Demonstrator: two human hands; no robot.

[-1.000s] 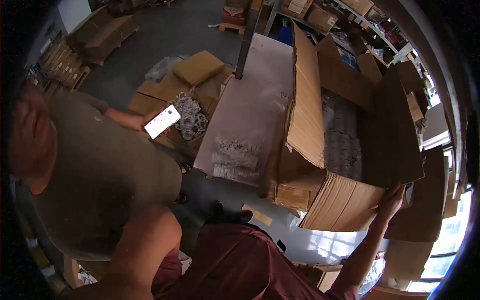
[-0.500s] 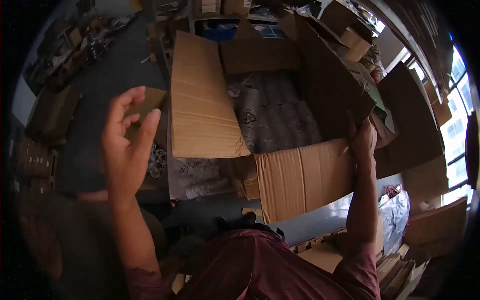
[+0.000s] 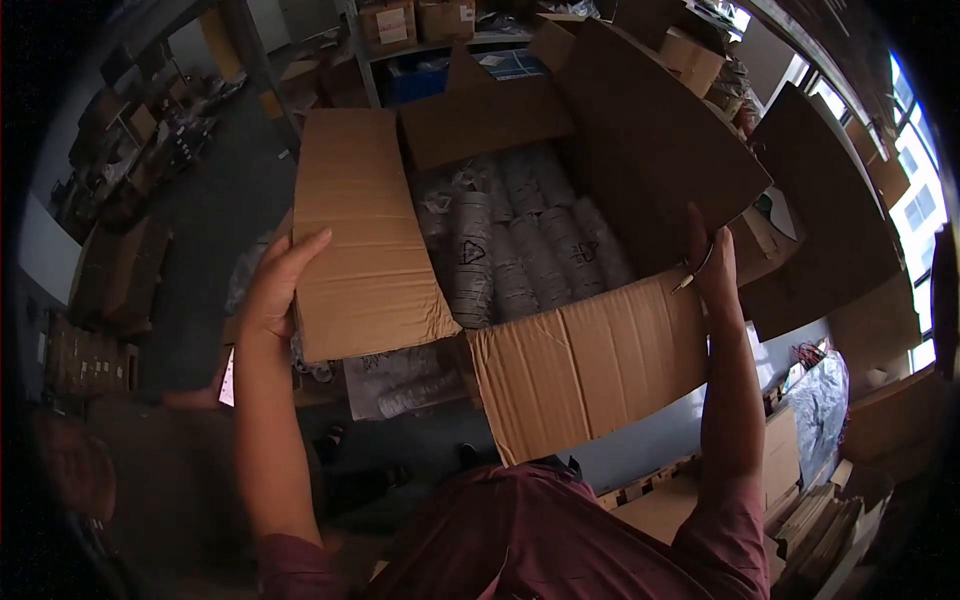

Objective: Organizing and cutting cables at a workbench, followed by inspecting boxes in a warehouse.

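In front of me is a large open cardboard box, its flaps standing outward. Several plastic-wrapped cylindrical stacks lie side by side inside it. My left hand grips the outer edge of the left flap, thumb on top and fingers hidden beneath. At the right front corner, my right hand is closed on the box's edge, beside the front flap. A thin, pen-like thing with a brass-coloured tip sticks out by my right hand; how it is held is unclear.
Below the left flap lie more wrapped stacks. A person in dark clothes is at my left, near a lit screen. Shelving with cartons stands behind the box. Flattened cardboard and a silvery plastic bag are at the right.
My left hand, raised and spread before, has come down onto the left flap. The box has shifted left and slightly nearer. My right hand keeps its hold at the corner.
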